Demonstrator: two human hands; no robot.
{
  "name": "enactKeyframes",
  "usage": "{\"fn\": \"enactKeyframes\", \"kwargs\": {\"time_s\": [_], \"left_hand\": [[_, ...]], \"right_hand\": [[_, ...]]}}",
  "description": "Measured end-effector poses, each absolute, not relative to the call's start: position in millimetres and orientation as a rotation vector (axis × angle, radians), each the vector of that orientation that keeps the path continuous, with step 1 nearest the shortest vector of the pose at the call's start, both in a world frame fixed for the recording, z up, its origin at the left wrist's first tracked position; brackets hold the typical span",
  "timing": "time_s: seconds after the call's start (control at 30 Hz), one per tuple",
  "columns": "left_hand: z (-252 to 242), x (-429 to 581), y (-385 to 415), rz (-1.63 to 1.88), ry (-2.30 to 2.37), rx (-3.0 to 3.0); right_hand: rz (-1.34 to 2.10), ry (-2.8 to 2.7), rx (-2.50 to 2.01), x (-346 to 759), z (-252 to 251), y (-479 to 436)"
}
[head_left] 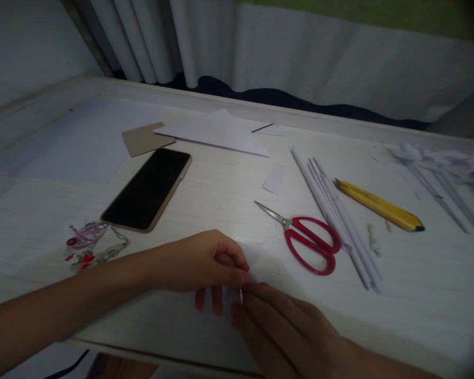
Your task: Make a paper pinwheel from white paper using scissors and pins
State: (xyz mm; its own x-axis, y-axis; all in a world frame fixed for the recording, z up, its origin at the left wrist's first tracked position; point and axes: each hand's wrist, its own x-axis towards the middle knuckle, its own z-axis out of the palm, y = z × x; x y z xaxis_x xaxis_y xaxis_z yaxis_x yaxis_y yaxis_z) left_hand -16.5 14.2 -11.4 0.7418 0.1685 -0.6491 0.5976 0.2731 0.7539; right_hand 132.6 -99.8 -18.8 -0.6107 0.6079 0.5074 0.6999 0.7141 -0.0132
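My left hand (205, 263) is near the table's front edge, thumb and forefinger pinched together and the other fingers curled below. My right hand (288, 321) meets it there, its fingers pressed together. Between them shows part of a small piece of white paper (229, 301), mostly hidden by the fingers. Just beyond my hands lies a pair of scissors with red handles (314, 245), blades pointing away to the left. Several rolled white paper sticks (324, 195) lie beside the handles, and a small paper scrap (275, 178) rests behind the blades.
A phone (148, 189) with a beaded charm strap (89, 242) lies left. Behind it are a brown card (146, 138), a folded white sheet (217, 131) and a large sheet (79, 142). A yellow utility knife (379, 205) and paper flowers on stems (450, 163) lie right.
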Motion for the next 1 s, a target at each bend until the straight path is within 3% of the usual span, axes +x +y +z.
{"fn": "enactKeyframes", "kwargs": {"time_s": [0.37, 0.7, 1.0], "left_hand": [[-5, -16, 12, -0.226, 0.820, 1.347], [-5, -20, 17, -0.307, 0.827, 1.369], [-3, -25, 20, -0.328, 0.815, 1.358]], "right_hand": [[-0.302, -2.372, -0.999, 132, -26, -99], [0.360, -2.305, -1.110, 136, -43, -97], [0.591, -2.172, -1.110, 136, -28, -88]]}}
